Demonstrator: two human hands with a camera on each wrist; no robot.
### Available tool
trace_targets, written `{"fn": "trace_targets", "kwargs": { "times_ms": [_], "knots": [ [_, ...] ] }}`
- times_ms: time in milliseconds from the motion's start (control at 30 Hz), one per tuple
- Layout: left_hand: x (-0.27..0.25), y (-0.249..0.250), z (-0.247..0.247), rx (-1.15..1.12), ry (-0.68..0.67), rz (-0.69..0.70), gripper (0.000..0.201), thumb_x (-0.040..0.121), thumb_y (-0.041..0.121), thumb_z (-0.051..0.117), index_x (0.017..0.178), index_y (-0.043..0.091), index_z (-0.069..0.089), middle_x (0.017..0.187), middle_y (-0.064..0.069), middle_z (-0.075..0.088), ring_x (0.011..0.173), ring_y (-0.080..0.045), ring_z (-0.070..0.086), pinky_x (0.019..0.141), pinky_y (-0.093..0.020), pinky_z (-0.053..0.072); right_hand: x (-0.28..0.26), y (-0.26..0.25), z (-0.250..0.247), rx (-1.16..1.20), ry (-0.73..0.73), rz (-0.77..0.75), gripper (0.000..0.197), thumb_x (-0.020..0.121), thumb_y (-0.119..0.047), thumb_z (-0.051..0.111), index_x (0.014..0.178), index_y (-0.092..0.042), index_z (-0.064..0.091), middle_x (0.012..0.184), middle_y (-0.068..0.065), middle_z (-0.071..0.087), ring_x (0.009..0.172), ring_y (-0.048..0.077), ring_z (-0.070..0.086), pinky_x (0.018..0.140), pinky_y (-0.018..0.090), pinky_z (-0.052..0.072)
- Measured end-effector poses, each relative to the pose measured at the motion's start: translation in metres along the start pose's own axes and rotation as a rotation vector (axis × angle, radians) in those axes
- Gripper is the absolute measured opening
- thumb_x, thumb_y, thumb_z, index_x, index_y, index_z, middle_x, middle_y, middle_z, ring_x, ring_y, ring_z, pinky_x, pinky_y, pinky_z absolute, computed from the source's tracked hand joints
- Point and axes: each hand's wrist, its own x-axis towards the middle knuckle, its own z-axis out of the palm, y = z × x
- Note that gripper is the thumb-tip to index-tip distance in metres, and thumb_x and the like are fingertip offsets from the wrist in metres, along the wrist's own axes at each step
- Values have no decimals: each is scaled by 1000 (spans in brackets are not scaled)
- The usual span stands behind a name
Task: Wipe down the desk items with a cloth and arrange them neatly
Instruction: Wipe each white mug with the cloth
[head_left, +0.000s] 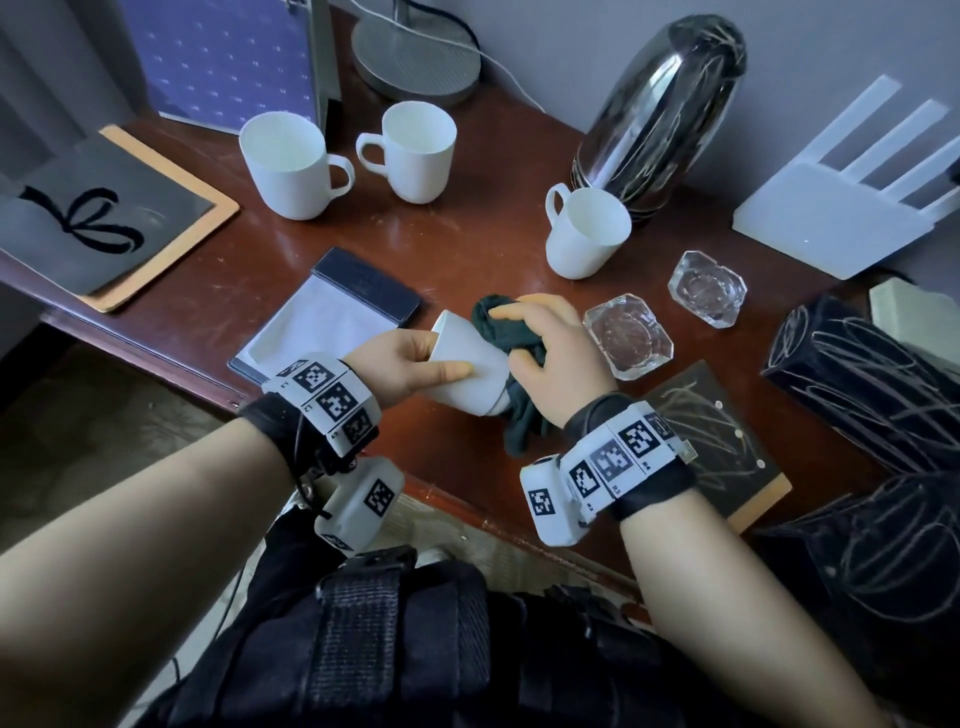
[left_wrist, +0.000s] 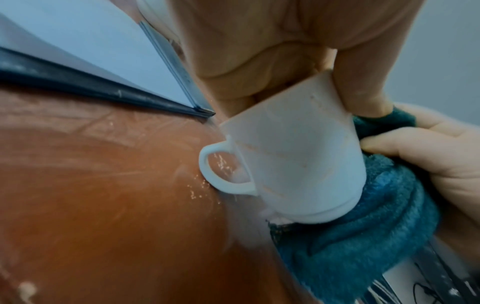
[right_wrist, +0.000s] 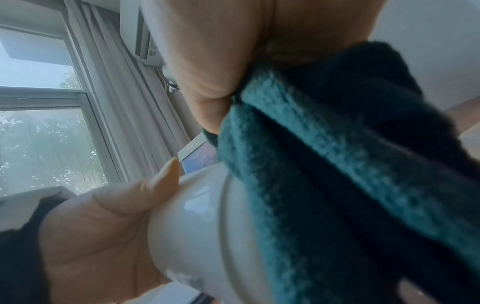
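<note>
While held, cup (left_wrist: 296, 164): no legible writing.

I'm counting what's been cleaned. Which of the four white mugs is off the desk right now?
The mug held tilted in the left hand, with the right hand pressing the green cloth against it; the other three stand upright.
</note>
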Motion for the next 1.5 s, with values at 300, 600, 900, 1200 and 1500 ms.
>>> {"fn": "trace_targets", "kwargs": {
  "times_ms": [300, 600, 900, 1200, 1500],
  "knots": [
    [5, -6, -1, 72, -182, 51, 29, 73, 7, 71, 94, 25, 61, 83, 20, 71, 86, 4, 64, 90, -22, 48, 8, -1, -1, 163, 31, 122, 57, 83, -1, 53, 135, -22, 41, 131, 3, 49, 118, 14, 48, 99, 19, 34],
    [8, -18, -4, -118, -74, 76, 24, 80, -10, 60, 100, 4, 61, 80, 12, 72, 82, 0, 66, 74, -13, 49, -3, 10, 5, -186, -61, -29, 59, 78, 7, 47, 132, -18, 50, 140, 0, 43, 120, 28, 41, 105, 29, 30],
    [5, -21, -3, -312, -101, 57, 29, 70, 7, 60, 99, 6, 61, 86, -3, 72, 85, -18, 68, 83, -32, 54, 3, -3, -9, -13, 103, -4, 48, 83, -2, 52, 129, -18, 51, 131, 2, 46, 117, 16, 46, 98, 21, 34],
    [7, -25, -1, -182, -153, 19, 33, 70, 8, 63, 102, 14, 56, 87, 8, 72, 87, -4, 67, 80, -21, 53, 5, 3, 22, -80, -97, 55, 49, 84, -2, 48, 130, -19, 50, 134, 2, 45, 122, 23, 42, 102, 30, 34],
    [5, -37, -4, -36, -119, -14, 34, 79, -2, 68, 103, 19, 56, 95, 11, 64, 82, 8, 63, 85, -20, 47, 10, -21, 23, 16, 70, -30, 48, 83, 1, 54, 128, -15, 51, 134, 6, 41, 119, 21, 45, 96, 11, 29]
  ]
}}
